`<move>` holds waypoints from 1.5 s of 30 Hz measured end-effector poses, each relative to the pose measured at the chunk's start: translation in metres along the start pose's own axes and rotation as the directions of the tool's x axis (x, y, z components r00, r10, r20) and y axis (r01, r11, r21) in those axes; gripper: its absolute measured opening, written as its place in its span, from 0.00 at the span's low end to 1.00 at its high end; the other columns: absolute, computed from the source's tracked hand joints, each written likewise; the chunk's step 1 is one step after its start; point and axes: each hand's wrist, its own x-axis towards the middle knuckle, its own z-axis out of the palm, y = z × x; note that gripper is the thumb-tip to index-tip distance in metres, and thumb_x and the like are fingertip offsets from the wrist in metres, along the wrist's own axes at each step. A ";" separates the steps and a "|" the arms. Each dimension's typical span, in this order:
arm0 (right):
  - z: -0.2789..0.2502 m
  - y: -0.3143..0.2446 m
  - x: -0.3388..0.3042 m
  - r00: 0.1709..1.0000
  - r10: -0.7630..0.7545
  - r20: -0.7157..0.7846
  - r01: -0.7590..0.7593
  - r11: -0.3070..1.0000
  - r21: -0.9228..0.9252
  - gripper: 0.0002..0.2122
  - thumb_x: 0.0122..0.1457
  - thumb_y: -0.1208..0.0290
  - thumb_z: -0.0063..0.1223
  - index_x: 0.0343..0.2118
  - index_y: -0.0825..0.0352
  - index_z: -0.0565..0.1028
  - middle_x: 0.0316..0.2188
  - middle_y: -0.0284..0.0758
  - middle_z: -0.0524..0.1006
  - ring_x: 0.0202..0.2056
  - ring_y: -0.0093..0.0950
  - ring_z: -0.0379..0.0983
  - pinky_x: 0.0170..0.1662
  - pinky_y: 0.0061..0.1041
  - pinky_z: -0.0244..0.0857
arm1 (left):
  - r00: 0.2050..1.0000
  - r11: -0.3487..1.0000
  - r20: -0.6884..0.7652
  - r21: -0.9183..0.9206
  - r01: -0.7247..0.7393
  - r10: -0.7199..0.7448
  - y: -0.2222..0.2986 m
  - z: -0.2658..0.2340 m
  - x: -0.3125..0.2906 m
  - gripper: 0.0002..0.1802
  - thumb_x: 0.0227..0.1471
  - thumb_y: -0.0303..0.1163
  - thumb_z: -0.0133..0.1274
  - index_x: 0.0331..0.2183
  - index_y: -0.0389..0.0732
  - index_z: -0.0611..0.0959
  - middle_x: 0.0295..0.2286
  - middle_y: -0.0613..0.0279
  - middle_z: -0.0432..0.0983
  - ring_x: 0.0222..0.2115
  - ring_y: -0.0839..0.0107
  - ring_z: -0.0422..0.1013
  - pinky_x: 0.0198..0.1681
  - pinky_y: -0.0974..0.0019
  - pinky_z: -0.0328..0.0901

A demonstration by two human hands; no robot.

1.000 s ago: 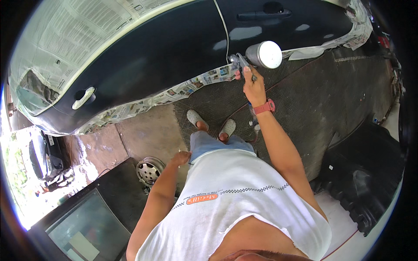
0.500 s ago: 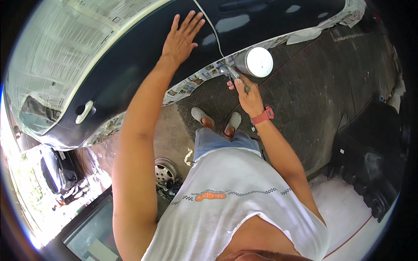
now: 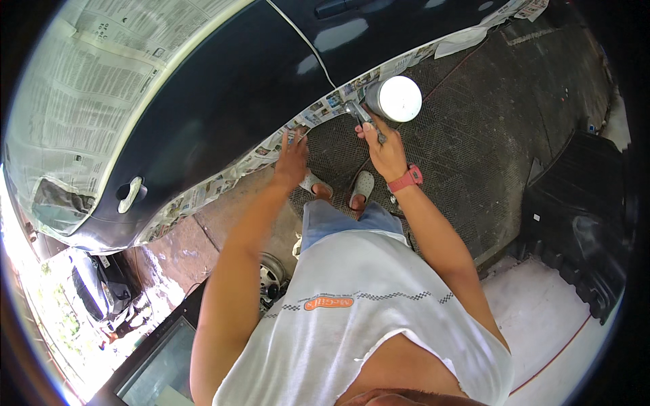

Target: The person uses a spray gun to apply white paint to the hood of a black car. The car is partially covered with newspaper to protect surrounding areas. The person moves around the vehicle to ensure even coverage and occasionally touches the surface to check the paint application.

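My right hand (image 3: 386, 152), a red watch on its wrist, is closed round the grip of a metal spray gun (image 3: 357, 115). The gun's large cup (image 3: 399, 99) has a bright white round end. Its nozzle points toward the dark car body panel (image 3: 223, 95), close to the newspaper masking (image 3: 318, 108) along the panel's lower edge. My left hand (image 3: 292, 161) is empty, fingers stretched out and slightly apart. Its fingertips are at the newspaper strip; whether they touch it I cannot tell.
More newspaper (image 3: 108, 88) covers the car's windows. A wheel (image 3: 271, 274) lies by my left side, near a glass-panelled frame (image 3: 159, 358). To the right rests a large black plastic part (image 3: 582, 223). Dark textured matting (image 3: 487, 149) covers the floor ahead.
My left hand has come down off the dark panel toward me, to the newspaper strip at its lower edge. The right hand keeps the spray gun in nearly the same place.
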 end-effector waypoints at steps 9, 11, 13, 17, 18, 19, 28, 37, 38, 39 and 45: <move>0.045 0.002 0.044 0.997 -0.037 0.071 0.036 0.999 0.011 0.23 0.68 0.57 0.50 0.59 0.66 0.74 0.46 0.55 0.79 0.50 0.54 0.76 0.50 0.43 0.71 | 0.784 0.000 0.621 -0.784 0.621 -0.020 0.253 0.313 -0.260 0.44 0.65 0.66 0.31 0.59 0.38 0.75 0.57 0.35 0.71 0.60 0.38 0.66 0.64 0.47 0.59; 0.045 0.023 0.049 0.996 -0.086 0.035 0.085 0.996 0.015 0.23 0.68 0.56 0.50 0.59 0.67 0.74 0.48 0.55 0.79 0.52 0.54 0.75 0.51 0.41 0.71 | 0.719 0.107 0.695 -0.713 0.693 -0.020 0.246 0.317 -0.289 0.42 0.65 0.63 0.35 0.58 0.36 0.76 0.57 0.34 0.71 0.59 0.39 0.66 0.63 0.47 0.60; 0.050 0.021 0.050 0.987 -0.110 0.116 0.109 0.994 0.014 0.23 0.68 0.56 0.50 0.59 0.67 0.75 0.48 0.55 0.79 0.52 0.54 0.75 0.51 0.41 0.71 | 0.648 0.076 0.758 -0.644 0.761 -0.069 0.259 0.323 -0.319 0.40 0.65 0.61 0.39 0.57 0.34 0.77 0.56 0.33 0.71 0.59 0.39 0.67 0.62 0.47 0.61; 0.059 0.028 0.055 0.976 -0.074 0.206 0.074 0.997 0.010 0.24 0.69 0.53 0.49 0.58 0.68 0.76 0.45 0.56 0.80 0.50 0.55 0.76 0.51 0.43 0.71 | 0.522 -0.141 0.816 -0.563 0.814 -0.248 0.245 0.286 -0.317 0.38 0.66 0.58 0.44 0.55 0.31 0.78 0.56 0.34 0.72 0.58 0.41 0.69 0.60 0.49 0.64; 0.060 0.026 0.057 0.973 -0.041 0.227 0.042 0.999 -0.001 0.25 0.69 0.52 0.48 0.58 0.68 0.76 0.44 0.56 0.80 0.49 0.56 0.76 0.51 0.43 0.71 | 0.537 -0.261 0.799 -0.598 0.758 -0.271 0.238 0.275 -0.308 0.38 0.66 0.58 0.45 0.56 0.31 0.78 0.55 0.35 0.73 0.57 0.42 0.70 0.59 0.50 0.65; 0.060 0.028 0.060 0.978 -0.038 0.206 0.043 0.999 -0.019 0.25 0.68 0.52 0.48 0.57 0.69 0.76 0.43 0.57 0.80 0.49 0.56 0.76 0.51 0.43 0.71 | 0.552 -0.370 0.777 -0.630 0.683 -0.303 0.231 0.269 -0.304 0.38 0.65 0.58 0.45 0.56 0.31 0.78 0.55 0.35 0.74 0.57 0.43 0.71 0.59 0.51 0.65; 0.041 0.050 0.080 0.994 0.037 0.101 -0.026 0.994 -0.107 0.26 0.68 0.50 0.47 0.55 0.69 0.78 0.40 0.58 0.81 0.44 0.57 0.78 0.47 0.45 0.72 | 0.707 -0.414 0.533 -0.837 0.359 -0.465 0.181 0.162 -0.249 0.36 0.66 0.54 0.49 0.60 0.33 0.74 0.57 0.40 0.74 0.58 0.50 0.71 0.60 0.55 0.64; 0.029 0.047 0.066 0.997 -0.057 0.057 0.064 0.991 -0.121 0.24 0.69 0.51 0.48 0.58 0.66 0.76 0.44 0.56 0.80 0.48 0.56 0.76 0.49 0.44 0.72 | 0.669 -0.338 0.667 -0.744 0.577 -0.327 0.199 0.190 -0.281 0.35 0.66 0.55 0.47 0.58 0.33 0.77 0.55 0.41 0.75 0.59 0.50 0.70 0.61 0.55 0.62; 0.029 0.043 0.061 0.996 -0.062 0.070 0.070 0.991 -0.117 0.24 0.69 0.52 0.49 0.58 0.66 0.76 0.45 0.56 0.80 0.49 0.56 0.76 0.50 0.43 0.72 | 0.655 -0.319 0.697 -0.716 0.621 -0.291 0.203 0.193 -0.286 0.35 0.66 0.55 0.47 0.57 0.33 0.77 0.54 0.41 0.76 0.59 0.50 0.70 0.61 0.55 0.62; 0.030 0.043 0.057 0.993 -0.074 0.089 0.081 0.994 -0.075 0.24 0.69 0.52 0.49 0.58 0.66 0.76 0.45 0.55 0.80 0.50 0.56 0.76 0.51 0.43 0.71 | 0.674 -0.322 0.680 -0.732 0.601 -0.289 0.207 0.196 -0.287 0.35 0.66 0.55 0.46 0.57 0.33 0.78 0.54 0.41 0.77 0.58 0.50 0.70 0.61 0.55 0.62; 0.039 0.038 0.036 0.972 -0.109 0.208 0.099 0.993 0.056 0.23 0.68 0.54 0.51 0.58 0.65 0.76 0.49 0.53 0.80 0.54 0.52 0.75 0.55 0.40 0.69 | 0.752 -0.265 0.613 -0.787 0.556 -0.242 0.215 0.214 -0.280 0.35 0.66 0.57 0.47 0.56 0.34 0.78 0.53 0.41 0.77 0.57 0.50 0.72 0.60 0.55 0.64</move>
